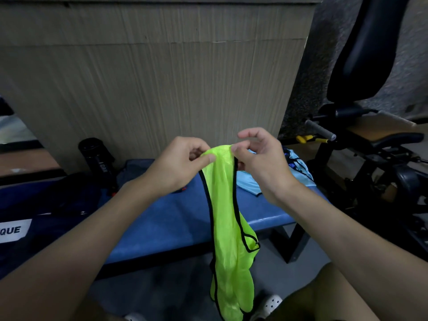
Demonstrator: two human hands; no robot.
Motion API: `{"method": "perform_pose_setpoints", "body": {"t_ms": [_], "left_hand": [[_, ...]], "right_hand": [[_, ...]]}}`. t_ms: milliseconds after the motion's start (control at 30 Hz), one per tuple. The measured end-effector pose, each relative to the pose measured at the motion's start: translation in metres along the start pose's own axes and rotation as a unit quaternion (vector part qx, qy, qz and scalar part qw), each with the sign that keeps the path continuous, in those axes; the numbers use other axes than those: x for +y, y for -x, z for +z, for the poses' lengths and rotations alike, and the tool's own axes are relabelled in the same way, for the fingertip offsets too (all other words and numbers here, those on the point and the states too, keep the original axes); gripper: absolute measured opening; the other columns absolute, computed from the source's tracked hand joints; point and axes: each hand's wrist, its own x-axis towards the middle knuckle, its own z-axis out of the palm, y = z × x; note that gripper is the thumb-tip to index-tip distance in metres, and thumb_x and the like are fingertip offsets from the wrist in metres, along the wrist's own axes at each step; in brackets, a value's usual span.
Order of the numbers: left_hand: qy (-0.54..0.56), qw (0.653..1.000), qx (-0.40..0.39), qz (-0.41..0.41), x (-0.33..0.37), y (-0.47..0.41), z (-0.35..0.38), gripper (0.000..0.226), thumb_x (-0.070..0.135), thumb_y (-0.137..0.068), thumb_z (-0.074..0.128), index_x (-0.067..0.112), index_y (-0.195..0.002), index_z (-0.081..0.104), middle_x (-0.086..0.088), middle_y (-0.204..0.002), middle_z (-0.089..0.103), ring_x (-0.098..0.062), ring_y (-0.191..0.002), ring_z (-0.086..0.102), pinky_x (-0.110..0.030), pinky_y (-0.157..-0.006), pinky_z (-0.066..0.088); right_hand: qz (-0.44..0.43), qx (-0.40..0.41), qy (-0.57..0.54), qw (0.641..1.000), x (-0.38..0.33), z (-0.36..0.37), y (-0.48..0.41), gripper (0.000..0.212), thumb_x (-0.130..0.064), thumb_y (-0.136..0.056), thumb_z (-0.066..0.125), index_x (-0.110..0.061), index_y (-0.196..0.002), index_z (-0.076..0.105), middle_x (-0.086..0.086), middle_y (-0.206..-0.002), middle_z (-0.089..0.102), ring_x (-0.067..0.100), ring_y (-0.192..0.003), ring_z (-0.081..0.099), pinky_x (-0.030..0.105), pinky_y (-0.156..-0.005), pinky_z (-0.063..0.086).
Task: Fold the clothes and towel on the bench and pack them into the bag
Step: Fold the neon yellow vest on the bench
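1. Both hands are raised above the table (180, 216), close together, each pinching the top edge of a neon yellow-green mesh vest (228, 228) with black trim.
2. The left hand (178, 167) grips the fabric between thumb and curled fingers; the right hand (261, 163) pinches it with thumb and forefinger, its other fingers loosely bent above.
3. The vest hangs straight down from the hands in a narrow, bunched strip. It passes in front of the table's near edge and ends low between the person's knees, clear of the table top.
4. To the left of the left forearm, a dark navy bag (58, 205) sits on the table, with a white label (14, 230) reading "QUE" on its near side. The bag is too dark to tell whether it is open or what lies inside it.
5. Beyond the left hand stands a black bottle (97, 156), upright with its cap on, near the wood-grain panel (162, 89).
6. Just beside the bottle, behind the left wrist, a blue-grey cloth (136, 169) lies on the table.
7. Beyond the right hand, a light blue garment (298, 172) lies crumpled at the table's far end.
8. Farther right of the right arm stands a black exercise machine (370, 144).
9. Below the hanging vest, a white perforated shoe (269, 305) shows on the floor.
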Motion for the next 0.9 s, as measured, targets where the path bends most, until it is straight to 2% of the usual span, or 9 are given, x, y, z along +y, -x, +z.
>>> {"method": "perform_pose_setpoints", "body": {"t_ms": [67,167,267,400,500,667,733,867,900], "left_hand": [[0.03,0.999,0.014,0.004,0.003,-0.005,-0.004,0.019,0.005,-0.092,0.067,0.02,-0.081,0.068,-0.002,-0.078,0.071,-0.003,-0.071,0.063,-0.028,-0.07,0.054],[0.035,0.999,0.018,0.024,0.009,-0.011,-0.008,0.019,-0.001,-0.094,0.061,0.015,-0.086,0.067,0.005,-0.08,0.068,0.005,-0.071,0.061,-0.013,-0.071,0.048],[0.036,0.999,0.011,0.033,0.01,-0.013,-0.013,0.015,0.001,-0.096,0.058,0.011,-0.09,0.067,0.002,-0.082,0.069,0.0,-0.074,0.062,-0.02,-0.073,0.049],[-0.012,0.999,0.012,0.035,0.005,-0.01,-0.021,0.015,0.006,-0.099,0.056,0.01,-0.092,0.069,0.004,-0.079,0.067,0.001,-0.07,0.058,-0.021,-0.068,0.046],[-0.034,0.999,0.013,0.04,0.004,-0.007,-0.026,0.017,0.007,-0.101,0.053,0.008,-0.093,0.068,0.004,-0.078,0.065,0.003,-0.068,0.057,-0.014,-0.064,0.044],[-0.018,0.999,0.002,0.047,0.009,-0.007,-0.032,0.018,0.01,-0.101,0.051,0.006,-0.095,0.068,-0.016,-0.083,0.067,-0.007,-0.069,0.055,-0.022,-0.063,0.044],[-0.013,0.999,-0.004,0.05,0.012,-0.007,-0.033,0.017,0.008,-0.101,0.053,0.009,-0.094,0.068,-0.012,-0.084,0.069,-0.006,-0.07,0.057,-0.019,-0.064,0.045],[-0.03,0.998,-0.012,0.054,0.015,-0.006,-0.032,0.016,0.005,-0.1,0.055,0.009,-0.095,0.069,-0.001,-0.081,0.067,-0.001,-0.069,0.058,-0.013,-0.063,0.043],[-0.028,0.998,-0.009,0.048,0.014,-0.005,-0.033,0.016,0.005,-0.1,0.055,0.008,-0.094,0.07,0.001,-0.081,0.067,0.001,-0.069,0.058,-0.012,-0.063,0.043]], "right_hand": [[0.017,0.0,-0.009,1.0,0.001,-0.003,0.0,0.021,0.003,-0.091,0.063,-0.012,-0.103,0.054,0.007,-0.071,0.058,0.023,-0.069,0.055,0.036,-0.065,0.052],[0.056,-0.082,-0.007,0.995,0.003,-0.006,0.007,0.04,0.002,-0.087,0.067,-0.015,-0.119,0.05,0.007,-0.073,0.059,0.02,-0.067,0.052,0.027,-0.065,0.047],[0.049,-0.151,0.06,0.985,0.01,-0.002,0.014,0.054,0.007,-0.084,0.069,-0.016,-0.128,0.048,0.005,-0.069,0.059,0.018,-0.071,0.054,0.024,-0.072,0.046],[0.004,-0.111,0.056,0.992,0.009,0.0,0.012,0.032,0.018,-0.086,0.058,-0.008,-0.103,0.059,0.005,-0.067,0.057,0.016,-0.061,0.062,0.025,-0.067,0.054],[0.002,-0.1,0.05,0.994,0.007,0.003,0.008,0.031,0.019,-0.088,0.053,-0.011,-0.091,0.061,0.002,-0.069,0.053,0.011,-0.057,0.057,0.022,-0.061,0.053],[0.009,-0.115,0.041,0.993,0.008,0.008,0.008,0.041,0.014,-0.09,0.053,-0.012,-0.121,0.049,0.002,-0.073,0.053,0.02,-0.07,0.054,0.031,-0.072,0.053],[0.04,-0.132,0.029,0.99,0.01,0.011,0.009,0.042,0.001,-0.094,0.057,-0.018,-0.129,0.048,0.001,-0.076,0.054,0.018,-0.075,0.055,0.034,-0.073,0.052],[-0.052,-0.136,0.136,0.98,0.015,0.018,0.009,0.007,-0.013,-0.093,0.064,-0.007,-0.092,0.066,0.005,-0.069,0.049,0.012,-0.066,0.044,0.023,-0.061,0.038],[-0.065,-0.119,0.162,0.977,0.018,0.017,0.008,0.013,-0.011,-0.095,0.062,-0.003,-0.085,0.066,0.006,-0.07,0.051,0.011,-0.067,0.044,0.022,-0.063,0.038]]}}
